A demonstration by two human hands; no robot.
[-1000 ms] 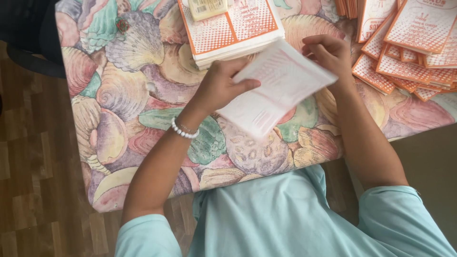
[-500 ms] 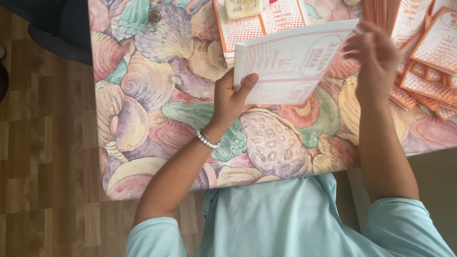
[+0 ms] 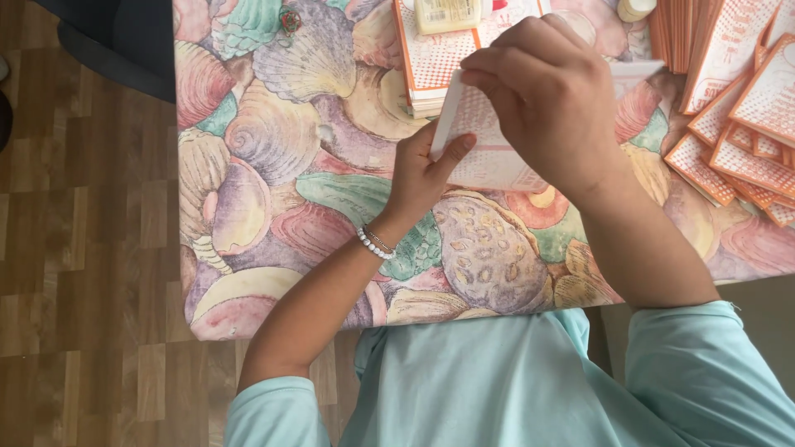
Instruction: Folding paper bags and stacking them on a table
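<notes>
Both hands' fingers (image 3: pixel 497 70) pinch a folded paper sheet (image 3: pixel 489 153).

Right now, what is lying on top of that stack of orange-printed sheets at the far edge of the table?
A pale yellowish rectangular object rests on the stack. The right hand and the folded sheet cover the stack's near corner.

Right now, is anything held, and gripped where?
Yes: both hands hold one white-and-orange printed paper sheet. Left hand pinches its left edge; right hand grips its upper part, fingers at the top-left corner.
</notes>
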